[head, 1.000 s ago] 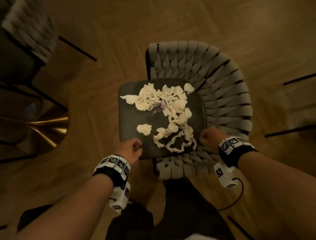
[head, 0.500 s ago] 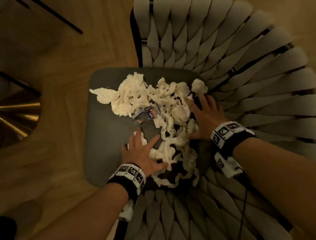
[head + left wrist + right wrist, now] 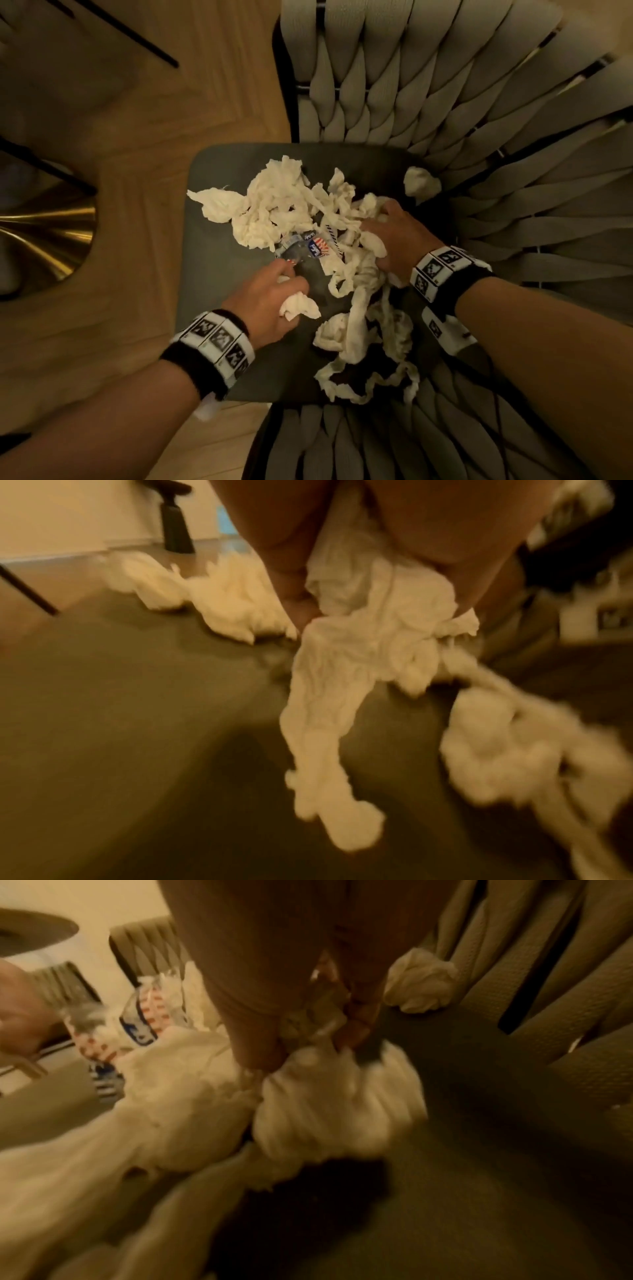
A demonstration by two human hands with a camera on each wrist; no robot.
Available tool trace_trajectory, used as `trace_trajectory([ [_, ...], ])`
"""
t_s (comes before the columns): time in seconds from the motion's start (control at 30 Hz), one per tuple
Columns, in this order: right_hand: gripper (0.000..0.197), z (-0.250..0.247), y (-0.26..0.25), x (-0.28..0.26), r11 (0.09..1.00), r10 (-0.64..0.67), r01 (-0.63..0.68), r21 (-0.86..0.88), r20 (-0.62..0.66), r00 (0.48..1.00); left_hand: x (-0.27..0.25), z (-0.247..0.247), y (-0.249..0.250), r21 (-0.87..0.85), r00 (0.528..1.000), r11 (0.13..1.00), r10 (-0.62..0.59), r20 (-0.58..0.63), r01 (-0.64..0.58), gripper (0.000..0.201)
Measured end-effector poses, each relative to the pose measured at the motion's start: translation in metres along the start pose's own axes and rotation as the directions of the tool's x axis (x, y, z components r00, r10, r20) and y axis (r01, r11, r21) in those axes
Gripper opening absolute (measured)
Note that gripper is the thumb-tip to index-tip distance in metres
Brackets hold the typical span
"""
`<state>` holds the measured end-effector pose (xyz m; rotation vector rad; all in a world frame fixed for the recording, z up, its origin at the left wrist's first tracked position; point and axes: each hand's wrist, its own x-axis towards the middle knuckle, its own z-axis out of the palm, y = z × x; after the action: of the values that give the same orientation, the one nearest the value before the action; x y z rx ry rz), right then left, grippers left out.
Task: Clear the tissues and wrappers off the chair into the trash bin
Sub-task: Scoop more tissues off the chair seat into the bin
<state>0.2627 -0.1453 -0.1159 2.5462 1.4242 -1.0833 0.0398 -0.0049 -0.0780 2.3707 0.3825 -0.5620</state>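
A heap of crumpled white tissues (image 3: pixel 274 209) covers the dark seat cushion (image 3: pixel 212 267) of a woven chair. Red, white and blue wrappers (image 3: pixel 308 248) lie in the heap's middle. My left hand (image 3: pixel 274 298) grips a wad of tissue (image 3: pixel 298 306) at the heap's near left; in the left wrist view the tissue (image 3: pixel 346 669) hangs from the curled fingers. My right hand (image 3: pixel 387 236) is buried in the heap's right side, fingers curled round a bunch of tissue (image 3: pixel 325 1102). One tissue ball (image 3: pixel 421 183) sits apart against the backrest. No trash bin is in view.
The chair's woven grey backrest (image 3: pixel 462 120) wraps the far and right sides, and woven straps (image 3: pixel 342 442) run along the near edge. Wooden floor (image 3: pixel 137 137) lies to the left, with a brass-coloured table base (image 3: pixel 44 233) and black chair legs (image 3: pixel 130 31) on it.
Both hands went from flat on the heap to curled into it. The left hand has gathered a tissue wad, and the right hand has bunched tissue on the right side.
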Motion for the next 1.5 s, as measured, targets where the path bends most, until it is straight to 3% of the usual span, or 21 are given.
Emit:
trace_trajectory([
  [0.17,0.07,-0.01,-0.001,-0.02,0.99,0.028,-0.029,0.139,0.008,1.0,-0.008,-0.068,0.002,-0.063,0.944,0.998,-0.041,-0.328,0.022,0.037],
  [0.27,0.067,-0.024,-0.003,-0.033,0.972,0.026,-0.016,0.235,-0.04,0.999,0.03,-0.097,-0.018,-0.077,0.902,0.989,-0.147,-0.406,0.127,0.036],
  [0.33,0.066,-0.036,0.0,-0.036,0.966,0.026,0.001,0.259,-0.101,0.995,0.065,-0.1,-0.034,-0.007,0.934,0.988,-0.148,-0.326,0.154,0.039],
  [0.4,0.065,-0.044,0.008,-0.032,0.978,0.032,0.004,0.209,-0.17,0.985,0.094,-0.089,-0.046,0.189,0.973,0.963,-0.161,-0.163,0.191,0.047],
  [0.47,0.067,-0.05,0.019,-0.02,0.991,0.086,-0.062,0.122,-0.202,0.976,0.111,-0.072,-0.055,0.298,0.972,0.925,-0.231,-0.048,0.234,0.059],
  [0.57,0.068,-0.051,0.037,0.007,0.974,0.219,-0.212,0.081,-0.092,0.971,0.116,-0.057,-0.059,0.281,0.961,0.919,-0.258,-0.097,0.275,0.065],
  [0.8,0.067,-0.034,0.037,0.033,0.955,0.186,-0.17,0.243,-0.041,0.982,0.099,-0.059,-0.063,0.0,0.946,0.96,-0.278,-0.169,0.282,0.057],
  [0.93,0.059,-0.041,0.04,0.02,0.924,0.22,-0.174,0.34,-0.103,0.97,0.077,-0.077,-0.057,-0.168,0.89,0.949,-0.311,-0.333,0.268,0.05],
  [1.07,0.054,-0.062,0.038,-0.006,0.903,0.241,-0.146,0.403,-0.195,0.951,0.047,-0.089,-0.046,-0.179,0.857,0.95,-0.309,-0.412,0.257,0.055],
  [1.3,0.046,-0.1,0.035,-0.067,0.929,0.242,-0.151,0.337,-0.246,0.939,0.02,-0.075,-0.048,-0.206,0.898,0.939,-0.328,-0.294,0.275,0.064],
  [1.5,0.033,-0.114,0.028,-0.107,0.907,0.249,-0.115,0.405,-0.295,0.922,0.026,-0.057,-0.05,-0.185,0.918,0.932,-0.346,-0.194,0.312,0.056],
])
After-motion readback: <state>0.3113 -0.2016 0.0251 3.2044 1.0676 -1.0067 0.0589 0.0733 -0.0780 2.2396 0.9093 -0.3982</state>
